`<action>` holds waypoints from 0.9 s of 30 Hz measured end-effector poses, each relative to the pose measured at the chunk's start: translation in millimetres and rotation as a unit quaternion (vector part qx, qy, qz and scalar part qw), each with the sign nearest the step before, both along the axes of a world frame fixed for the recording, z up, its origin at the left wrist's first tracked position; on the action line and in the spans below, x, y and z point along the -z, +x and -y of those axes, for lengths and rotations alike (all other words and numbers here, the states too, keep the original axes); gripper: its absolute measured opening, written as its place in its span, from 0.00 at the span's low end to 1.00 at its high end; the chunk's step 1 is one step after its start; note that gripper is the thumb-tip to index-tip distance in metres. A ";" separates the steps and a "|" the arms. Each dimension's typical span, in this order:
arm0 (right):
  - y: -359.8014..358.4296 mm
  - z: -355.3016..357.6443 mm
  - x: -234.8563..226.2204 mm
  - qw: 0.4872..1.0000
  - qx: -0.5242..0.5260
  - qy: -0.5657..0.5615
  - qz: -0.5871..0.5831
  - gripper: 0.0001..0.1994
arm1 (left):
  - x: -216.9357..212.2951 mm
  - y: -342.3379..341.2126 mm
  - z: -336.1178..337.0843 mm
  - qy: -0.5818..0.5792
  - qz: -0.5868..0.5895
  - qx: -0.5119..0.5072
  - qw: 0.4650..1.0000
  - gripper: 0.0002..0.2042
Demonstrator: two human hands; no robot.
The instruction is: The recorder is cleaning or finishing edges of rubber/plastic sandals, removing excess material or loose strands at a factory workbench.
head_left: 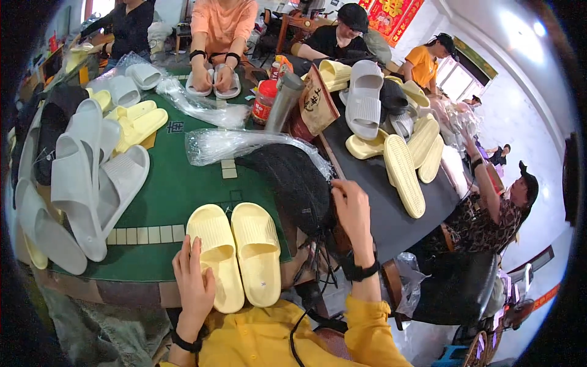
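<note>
A pair of pale yellow slide slippers [264, 275] lies side by side at the near edge of the green-topped table, toes pointing away from me. My left hand [194, 278] rests against the left slipper's outer side, its fingers stretched and the thumb apart. To the right of the pair, my right hand [353, 208] has thumb and forefinger drawn together at the edge of a stack of clear plastic bags [244, 145]. Those bags lie across a black cloth-like bundle [290, 180], which partly hides beneath them.
Grey slippers [76, 186] pile up at left beside yellow ones [139, 124]. More yellow slippers [403, 174] lie on the dark table at right. A steel flask [284, 104], a red-lidded jar [264, 101] and a brown packet [319, 101] stand ahead. Across the table, a co-worker's hands [214, 79] touch grey slippers.
</note>
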State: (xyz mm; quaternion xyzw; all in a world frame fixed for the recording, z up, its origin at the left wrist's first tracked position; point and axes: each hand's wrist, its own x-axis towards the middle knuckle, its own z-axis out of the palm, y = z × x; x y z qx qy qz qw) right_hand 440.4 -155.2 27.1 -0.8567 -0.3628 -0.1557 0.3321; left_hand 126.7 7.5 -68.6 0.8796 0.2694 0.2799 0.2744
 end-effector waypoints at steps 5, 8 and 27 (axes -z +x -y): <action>37.4 -24.6 8.9 0.994 0.088 -0.044 0.045 0.07 | 5.7 -0.5 -3.2 -0.008 0.018 -0.003 1.000 0.32; 50.9 -31.3 20.2 0.985 0.123 -0.109 0.054 0.07 | 6.6 -0.4 -2.4 -0.008 0.025 -0.004 1.000 0.31; 23.6 -2.8 3.3 0.934 -0.042 0.233 -0.266 0.08 | 9.9 -2.3 -3.0 0.008 0.046 -0.003 0.999 0.32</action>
